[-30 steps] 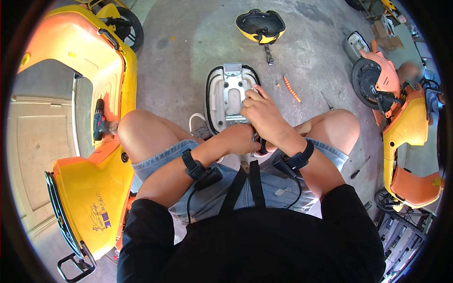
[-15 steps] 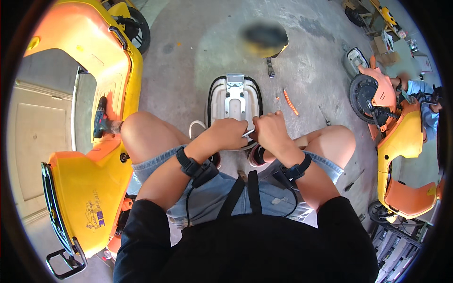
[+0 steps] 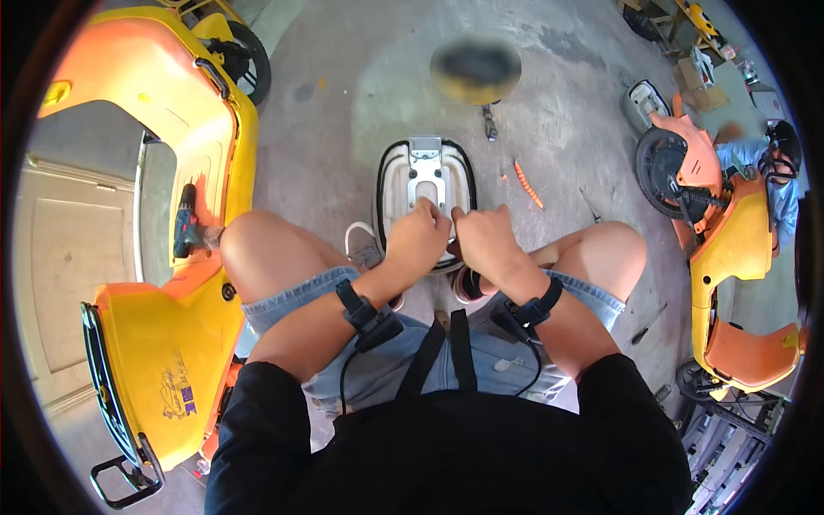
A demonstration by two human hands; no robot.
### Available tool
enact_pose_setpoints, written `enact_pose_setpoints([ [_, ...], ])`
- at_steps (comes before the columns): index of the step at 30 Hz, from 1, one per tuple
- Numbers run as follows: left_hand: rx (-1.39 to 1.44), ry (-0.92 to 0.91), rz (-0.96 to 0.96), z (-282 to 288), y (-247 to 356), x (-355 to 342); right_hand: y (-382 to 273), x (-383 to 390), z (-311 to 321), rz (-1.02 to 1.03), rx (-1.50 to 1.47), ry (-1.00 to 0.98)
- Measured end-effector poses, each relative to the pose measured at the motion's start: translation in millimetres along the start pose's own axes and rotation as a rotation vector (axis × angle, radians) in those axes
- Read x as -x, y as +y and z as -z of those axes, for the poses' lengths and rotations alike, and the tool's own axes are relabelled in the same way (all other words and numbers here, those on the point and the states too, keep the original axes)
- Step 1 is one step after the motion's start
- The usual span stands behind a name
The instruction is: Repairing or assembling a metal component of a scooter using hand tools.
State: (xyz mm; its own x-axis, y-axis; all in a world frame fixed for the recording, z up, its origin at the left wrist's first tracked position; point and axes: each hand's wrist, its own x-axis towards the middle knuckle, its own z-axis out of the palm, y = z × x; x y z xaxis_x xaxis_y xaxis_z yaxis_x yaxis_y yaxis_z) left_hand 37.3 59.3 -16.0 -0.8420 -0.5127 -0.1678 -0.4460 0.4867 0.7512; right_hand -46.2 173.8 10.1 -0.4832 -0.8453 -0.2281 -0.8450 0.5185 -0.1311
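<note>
While the fingers of the left hand (image 3: 414, 239) and the right hand (image 3: 487, 242) curl inward with their tips close together, the space between them is hidden, so I cannot tell whether either holds anything. Both hands are over the near end of a rounded white plastic seat shell with a black rim (image 3: 398, 193), which lies underside up on the grey concrete floor (image 3: 318, 180) in front of the person. A silver metal bracket (image 3: 425, 159) runs along the shell's middle. Each wrist wears a black strapped device. Just left of the shell sits a grey shoe with a pale toe (image 3: 364, 246). To its right lies an orange ridged strip (image 3: 527, 184); farther right, beside the bent knee, is a dark-handled tool with a thin shaft (image 3: 640, 336). Beyond the shell is a blurred, round black-and-yellow object (image 3: 476, 73) with a black buckled strap (image 3: 490, 124). On the left, a dark cordless drill (image 3: 184, 221) rests on the orange footboard of a yellow scooter body (image 3: 154, 335). At the far right, another person in light blue (image 3: 784, 202) is beside a second yellow-and-orange scooter (image 3: 742, 236).
</note>
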Motion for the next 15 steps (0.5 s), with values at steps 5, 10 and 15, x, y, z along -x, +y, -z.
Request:
enact_pose_setpoints([
  [5, -0.130, 0.004, -0.082, -7, 5, 1, 11, -4, -6, 0.103, -0.082, 0.093],
  [10, -0.204, -0.060, -0.093, -10, 9, -1, 36, -27, 0, 0.350, -0.146, 0.090],
  [15, -0.173, -0.036, -0.052, -7, 12, -5, 27, -32, 10, 0.202, -0.196, -0.086],
])
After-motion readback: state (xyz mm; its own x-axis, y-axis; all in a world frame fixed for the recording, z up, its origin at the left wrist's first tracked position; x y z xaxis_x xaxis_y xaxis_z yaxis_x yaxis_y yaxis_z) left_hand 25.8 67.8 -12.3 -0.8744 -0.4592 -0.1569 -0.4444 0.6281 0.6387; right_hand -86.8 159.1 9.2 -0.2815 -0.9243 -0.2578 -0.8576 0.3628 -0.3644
